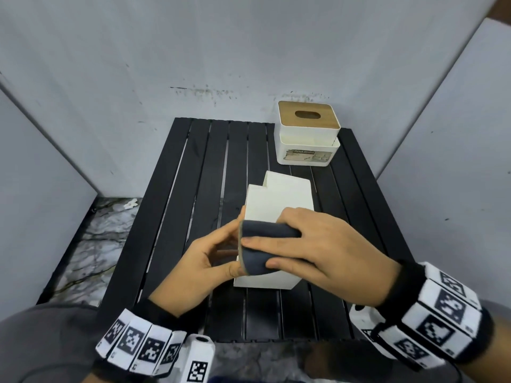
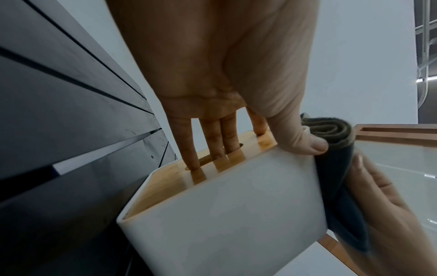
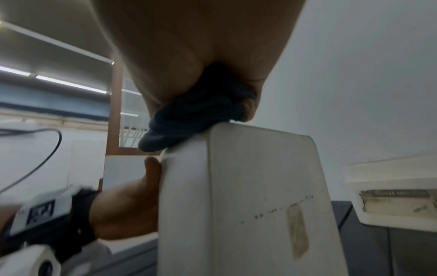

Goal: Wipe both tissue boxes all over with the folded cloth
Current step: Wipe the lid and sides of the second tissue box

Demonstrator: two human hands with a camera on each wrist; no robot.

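Note:
The near white tissue box [image 1: 279, 200] lies tipped on its side in the middle of the black slatted table [image 1: 193, 189]. Its wooden lid [image 2: 165, 186] faces left. My left hand [image 1: 204, 261] holds that end, fingers on the lid with tips in the slot and thumb over the white edge. My right hand [image 1: 318, 244] grips the folded dark cloth [image 1: 262, 233] and presses it on the box's upper near-left corner [image 3: 212, 134]. The second tissue box [image 1: 307, 139] stands upright at the back right, with its wooden lid on top and a worn label on its front.
Grey-white panels [image 1: 83, 78] wall the table in at the back and on both sides. A marble floor [image 1: 91, 244] shows to the left of the table. A short stretch of bare slats separates the two boxes.

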